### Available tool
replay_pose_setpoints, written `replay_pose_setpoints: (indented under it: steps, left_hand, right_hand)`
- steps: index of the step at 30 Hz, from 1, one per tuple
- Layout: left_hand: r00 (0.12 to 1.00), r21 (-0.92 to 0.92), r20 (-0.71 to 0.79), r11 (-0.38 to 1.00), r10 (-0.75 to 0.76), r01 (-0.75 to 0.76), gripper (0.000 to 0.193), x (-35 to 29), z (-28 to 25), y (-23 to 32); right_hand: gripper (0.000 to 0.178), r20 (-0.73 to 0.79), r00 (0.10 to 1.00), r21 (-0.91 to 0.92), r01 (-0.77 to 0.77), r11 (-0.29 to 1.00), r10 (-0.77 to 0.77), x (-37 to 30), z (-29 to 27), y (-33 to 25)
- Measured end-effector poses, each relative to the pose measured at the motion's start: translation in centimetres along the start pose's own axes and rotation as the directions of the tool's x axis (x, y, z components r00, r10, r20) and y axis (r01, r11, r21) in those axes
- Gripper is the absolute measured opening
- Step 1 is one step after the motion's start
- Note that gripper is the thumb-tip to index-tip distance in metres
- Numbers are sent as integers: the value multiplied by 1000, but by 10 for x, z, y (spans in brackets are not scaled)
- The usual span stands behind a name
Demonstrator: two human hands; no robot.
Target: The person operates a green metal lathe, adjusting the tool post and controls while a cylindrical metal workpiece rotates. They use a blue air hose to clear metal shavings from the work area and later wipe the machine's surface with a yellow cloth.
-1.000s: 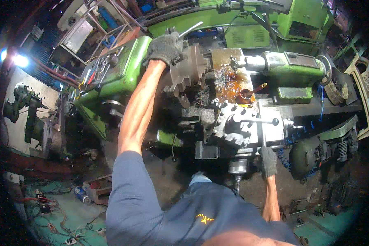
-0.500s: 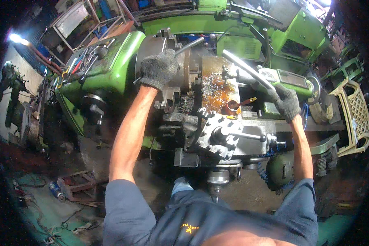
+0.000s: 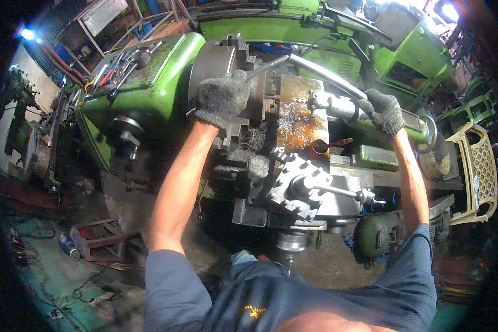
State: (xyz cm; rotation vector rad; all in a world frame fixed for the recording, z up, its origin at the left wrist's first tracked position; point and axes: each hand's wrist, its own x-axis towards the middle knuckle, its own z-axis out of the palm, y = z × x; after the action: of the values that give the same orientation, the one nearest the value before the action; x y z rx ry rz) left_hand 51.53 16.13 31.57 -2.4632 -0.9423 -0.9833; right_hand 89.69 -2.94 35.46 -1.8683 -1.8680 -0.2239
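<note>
My left hand (image 3: 222,99), in a grey knit glove, is closed around a steel rod (image 3: 268,67) in front of the big lathe chuck (image 3: 209,62). The rod slants up to the right, and a short end of it pokes out left of the glove. My right hand (image 3: 384,110), gloved alike, grips the near end of a long metal pipe (image 3: 329,74). The pipe's far end meets the rod's tip; whether it is slipped over the rod I cannot tell. My left fingers are partly hidden behind the glove's back.
Metal chips cover the oily carriage (image 3: 301,130), where a red-handled brush (image 3: 337,143) lies in a small pot. Nearer stands the tool post (image 3: 299,185) with its lever. The tailstock (image 3: 340,106) is at right. Hand tools lie on the green headstock (image 3: 155,72).
The pipe has swung up and left, so its far end has come to the rod's tip. My right hand has risen slightly; my left still holds the rod, and the view has shifted a little.
</note>
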Motion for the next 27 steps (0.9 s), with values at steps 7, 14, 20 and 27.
replay_pose_setpoints:
  steps: [7,14,20,27]
  left_hand:
    - [1000,14,-23,1000,7,-6,27,-4,4,1]
    - [997,-9,-46,998,-59,58,30,-16,-1,0]
    - [999,64,-45,998,-1,4,29,-15,-8,14]
    - [984,19,-38,984,-176,177,25,-31,-19,28]
  right_hand:
    - [21,81,973,-436,228,871,-214,79,-21,19]
    - [13,279,945,-702,323,635,-172,204,-38,-70]
    - [16,18,885,-603,381,701,-466,153,-19,-3]
    - [18,19,913,-621,330,711,-407,142,-4,-15]
